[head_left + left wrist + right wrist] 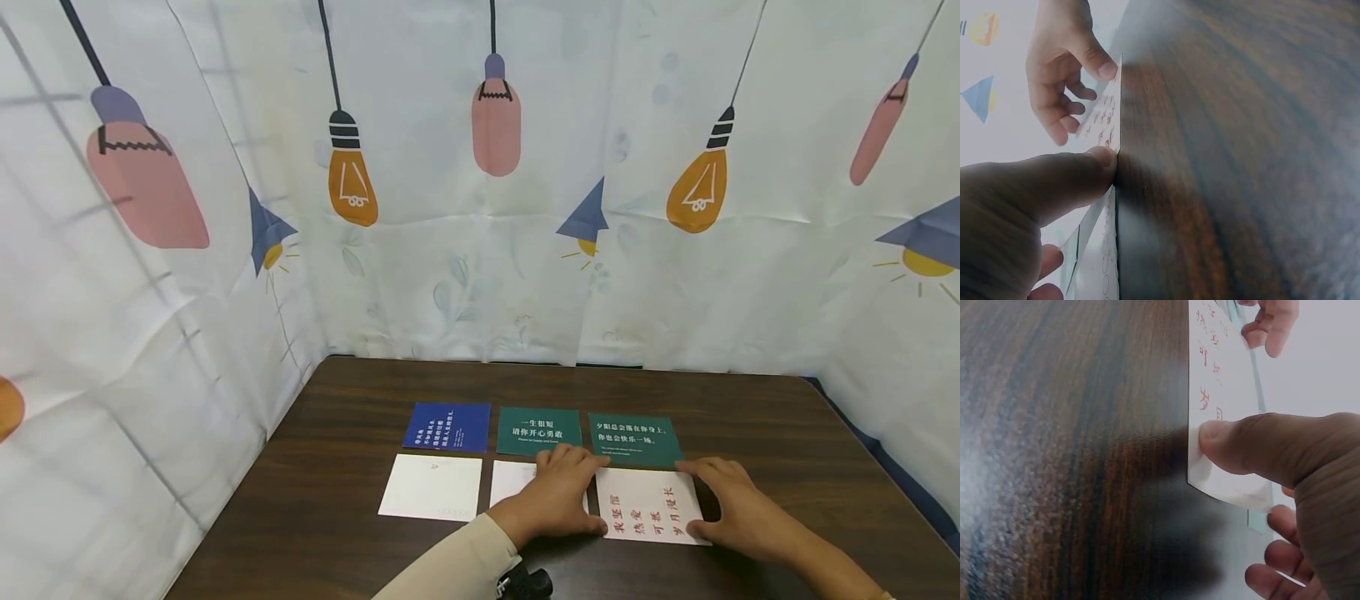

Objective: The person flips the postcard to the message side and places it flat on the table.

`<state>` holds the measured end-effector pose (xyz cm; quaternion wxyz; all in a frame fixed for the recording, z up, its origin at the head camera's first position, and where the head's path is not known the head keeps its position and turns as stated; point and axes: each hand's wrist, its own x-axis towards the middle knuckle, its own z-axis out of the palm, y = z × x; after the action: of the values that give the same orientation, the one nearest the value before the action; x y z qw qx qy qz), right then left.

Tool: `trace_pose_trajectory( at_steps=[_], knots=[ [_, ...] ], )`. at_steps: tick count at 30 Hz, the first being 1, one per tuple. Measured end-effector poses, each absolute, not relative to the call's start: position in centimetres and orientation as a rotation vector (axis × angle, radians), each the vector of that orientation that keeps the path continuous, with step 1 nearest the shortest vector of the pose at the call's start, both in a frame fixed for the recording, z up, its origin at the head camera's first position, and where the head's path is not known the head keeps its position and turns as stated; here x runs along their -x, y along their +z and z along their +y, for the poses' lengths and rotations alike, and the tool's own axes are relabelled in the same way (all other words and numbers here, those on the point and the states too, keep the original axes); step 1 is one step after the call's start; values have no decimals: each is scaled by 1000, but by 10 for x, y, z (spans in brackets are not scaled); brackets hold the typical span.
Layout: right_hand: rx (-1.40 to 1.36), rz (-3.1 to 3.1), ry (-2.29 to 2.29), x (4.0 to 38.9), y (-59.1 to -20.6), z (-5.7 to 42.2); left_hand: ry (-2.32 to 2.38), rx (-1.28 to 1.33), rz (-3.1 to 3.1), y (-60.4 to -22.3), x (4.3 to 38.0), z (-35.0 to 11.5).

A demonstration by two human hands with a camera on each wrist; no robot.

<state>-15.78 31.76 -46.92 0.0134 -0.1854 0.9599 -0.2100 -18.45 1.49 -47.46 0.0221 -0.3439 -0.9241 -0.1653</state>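
A white card with red characters (pixel 647 502) lies at the right end of the near row on the table. At its left side rests my left hand (pixel 558 493), thumb tip at the near corner and fingertips by the far corner. My right hand (pixel 738 508) spans the opposite side, its straight thumb pressing the card's near right corner in the right wrist view. The fingers of both hands are spread and gently bent. Under the left hand, a second white card (pixel 512 480) is partly covered. Behind them lies a green card (pixel 633 440).
The near row begins with a plain white card (pixel 431 487). Farther back are a blue card (pixel 447 427) and another green card (pixel 538 429). The dark wood table (pixel 300 500) meets a white curtain (pixel 450 283) printed with lamps at its back edge.
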Motion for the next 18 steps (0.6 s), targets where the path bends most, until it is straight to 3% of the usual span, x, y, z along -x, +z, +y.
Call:
trace_pose_trajectory(
  at_steps=[18],
  knots=[
    [568,3058,-661,154,-468,314,-489,1010,-2886,-476,185,19]
  ],
)
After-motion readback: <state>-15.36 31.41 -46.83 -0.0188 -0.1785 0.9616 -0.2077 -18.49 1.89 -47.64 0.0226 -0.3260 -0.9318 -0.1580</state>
